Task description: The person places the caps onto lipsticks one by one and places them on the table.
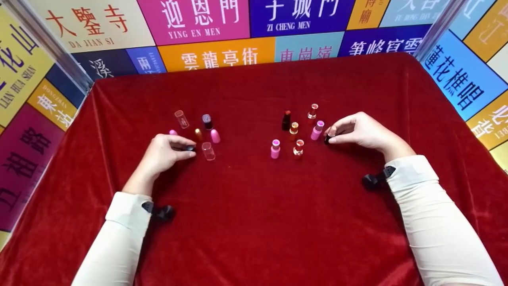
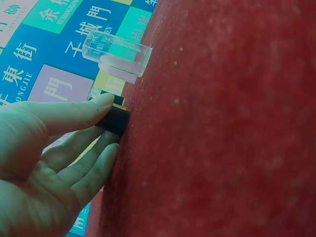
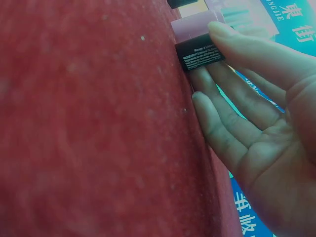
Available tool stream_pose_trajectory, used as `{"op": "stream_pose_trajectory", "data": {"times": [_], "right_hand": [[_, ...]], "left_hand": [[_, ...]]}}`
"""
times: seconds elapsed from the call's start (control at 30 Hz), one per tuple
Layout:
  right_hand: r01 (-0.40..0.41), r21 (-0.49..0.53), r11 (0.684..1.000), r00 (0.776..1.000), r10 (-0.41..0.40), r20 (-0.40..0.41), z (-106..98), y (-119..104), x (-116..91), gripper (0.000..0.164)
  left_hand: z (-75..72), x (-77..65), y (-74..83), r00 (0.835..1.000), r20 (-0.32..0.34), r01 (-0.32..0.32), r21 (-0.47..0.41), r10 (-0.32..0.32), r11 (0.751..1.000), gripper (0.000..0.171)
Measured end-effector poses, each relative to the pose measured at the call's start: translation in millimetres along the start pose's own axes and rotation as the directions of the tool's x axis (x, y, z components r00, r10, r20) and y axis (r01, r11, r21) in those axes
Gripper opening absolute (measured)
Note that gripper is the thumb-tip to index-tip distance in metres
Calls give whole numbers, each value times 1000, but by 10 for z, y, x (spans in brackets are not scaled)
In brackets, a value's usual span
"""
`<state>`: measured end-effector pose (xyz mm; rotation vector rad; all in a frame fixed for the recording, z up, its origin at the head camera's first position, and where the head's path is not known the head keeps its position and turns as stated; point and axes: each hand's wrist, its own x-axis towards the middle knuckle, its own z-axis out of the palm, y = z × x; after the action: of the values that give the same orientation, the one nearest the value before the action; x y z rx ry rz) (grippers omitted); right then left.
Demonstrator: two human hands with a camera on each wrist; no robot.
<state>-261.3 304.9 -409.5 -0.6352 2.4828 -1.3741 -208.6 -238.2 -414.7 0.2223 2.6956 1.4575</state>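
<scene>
My left hand (image 1: pixel 164 152) pinches a black lipstick cap (image 2: pixel 114 120) between thumb and fingers, low at the red cloth. Close beside it stand a clear cap (image 1: pixel 208 151), two pink caps (image 1: pixel 215 136), a gold cap (image 1: pixel 198 134) and a dark cap (image 1: pixel 207 122). Another clear cap (image 1: pixel 181 119) is behind them. On the other side, my right hand (image 1: pixel 359 133) grips an uncapped lipstick (image 3: pixel 200 53) by its black base, which has white print; its tip looks brownish pink. A pink lipstick (image 1: pixel 317 130) stands just left of these fingers.
Several more uncapped lipsticks stand right of centre: a pink one (image 1: pixel 275 149), a black one (image 1: pixel 286 120), a gold one (image 1: pixel 293 130) and two with red tips (image 1: pixel 299 149). Red velvet cloth (image 1: pixel 238 222) covers the table. Coloured panels with writing (image 1: pixel 220 55) border its back and sides.
</scene>
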Motion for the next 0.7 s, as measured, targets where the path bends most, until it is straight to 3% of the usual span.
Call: {"op": "stream_pose_trajectory", "data": {"times": [0.17,0.43,0.57,0.7], "right_hand": [[-14,8,1000,1000,15,-4,6,4,-3,22],[-13,-9,1000,1000,13,-8,-5,25,5,19],[-13,13,1000,1000,13,-2,2,39,3,19],[3,53,999,1000,-3,5,2,57,4,19]], "left_hand": [[-18,-7,33,1000,-16,26,-57,-27,998,29],[-133,-29,131,999,-30,12,-53,-13,999,31],[-315,-80,276,995,-103,-21,-69,13,997,32],[-428,-79,530,981,-179,-85,-82,69,993,31]]}}
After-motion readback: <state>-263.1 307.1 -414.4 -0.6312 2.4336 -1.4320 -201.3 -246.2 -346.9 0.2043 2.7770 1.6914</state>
